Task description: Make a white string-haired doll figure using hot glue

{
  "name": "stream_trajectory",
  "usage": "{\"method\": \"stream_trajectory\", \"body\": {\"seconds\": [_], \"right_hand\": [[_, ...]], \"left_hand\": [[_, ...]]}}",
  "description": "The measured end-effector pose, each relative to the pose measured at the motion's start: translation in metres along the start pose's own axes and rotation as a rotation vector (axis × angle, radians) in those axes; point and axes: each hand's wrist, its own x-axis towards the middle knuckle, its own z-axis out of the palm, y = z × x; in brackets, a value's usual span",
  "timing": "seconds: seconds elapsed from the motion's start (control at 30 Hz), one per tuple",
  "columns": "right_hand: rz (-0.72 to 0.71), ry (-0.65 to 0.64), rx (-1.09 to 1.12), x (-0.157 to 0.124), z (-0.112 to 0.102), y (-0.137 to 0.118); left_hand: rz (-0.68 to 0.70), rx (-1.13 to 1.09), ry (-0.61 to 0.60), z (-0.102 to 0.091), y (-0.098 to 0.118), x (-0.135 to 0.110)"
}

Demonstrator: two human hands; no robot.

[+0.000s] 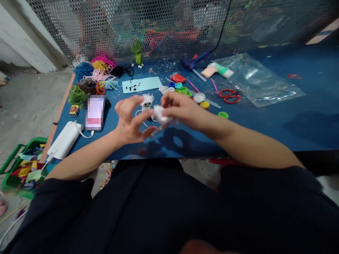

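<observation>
Near a blue table's (275,127) front edge, a right hand (185,108) pinches white fluff (159,115) — the left hand (129,122) spread wide, 1 fingertip at it, partly blocking 1 white doll (147,102). Along the back edge: 1 green doll (138,58), 1 glue gun (191,62); left edge, 1 phone (94,109).

White fluff (159,115): we see it blurred.
Phone screen (94,108): pixelated, we cannot read.
Blue table (267,130): cut at right.

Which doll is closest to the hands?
The white doll, just beyond the left hand and the white fluff. The green doll stands farther back, by the mesh.
</observation>
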Motion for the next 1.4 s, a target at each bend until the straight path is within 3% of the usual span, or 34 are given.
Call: {"method": "stream_trajectory", "body": {"seconds": [0.07, 0.13, 0.23, 0.37, 0.43, 0.67, 0.77, 0.87, 0.97, 1.07, 1.17, 1.27, 1.4], "right_hand": [[0.080, -0.072, 0.014, -0.017, 0.019, 0.005], [0.149, -0.070, 0.072, -0.024, 0.025, 0.016], [0.075, 0.019, 0.086, -0.022, 0.018, 0.040], [-0.302, 0.038, -0.191, -0.025, 0.007, 0.062], [-0.435, 0.020, -0.324, -0.030, 0.006, 0.065], [-0.705, -0.027, -0.623, -0.033, 0.012, 0.065], [-0.748, -0.015, -0.658, -0.031, 0.016, 0.069], [-0.690, -0.002, -0.649, -0.030, 0.021, 0.068], [-0.624, 0.001, -0.634, -0.029, 0.024, 0.062], [-0.689, -0.072, -0.665, -0.022, 0.026, 0.063], [-0.762, -0.085, -0.615, -0.010, 0.029, 0.073], [-0.797, 0.001, -0.506, 0.000, 0.034, 0.083], [-0.859, -0.059, -0.526, 0.001, 0.038, 0.088]], "left_hand": [[0.012, -0.047, -0.258, -0.001, 0.012, 0.000], [-0.014, -0.105, -0.413, 0.001, 0.017, -0.001], [-0.066, -0.101, -0.385, 0.007, 0.015, -0.003], [-0.130, -0.113, -0.286, 0.010, 0.007, 0.000], [-0.161, -0.170, -0.315, 0.008, 0.005, 0.003], [-0.250, -0.445, -0.485, 0.006, 0.007, 0.010], [-0.305, -0.458, -0.565, 0.007, 0.011, 0.010], [-0.340, -0.429, -0.634, 0.000, 0.018, 0.017], [-0.270, -0.309, -0.781, -0.015, 0.027, 0.031], [-0.217, -0.205, -0.866, -0.027, 0.033, 0.041], [-0.205, -0.144, -0.827, -0.025, 0.029, 0.035], [-0.138, -0.018, -0.648, -0.014, 0.018, 0.017], [-0.028, -0.033, -0.543, -0.004, 0.008, -0.003]]}}
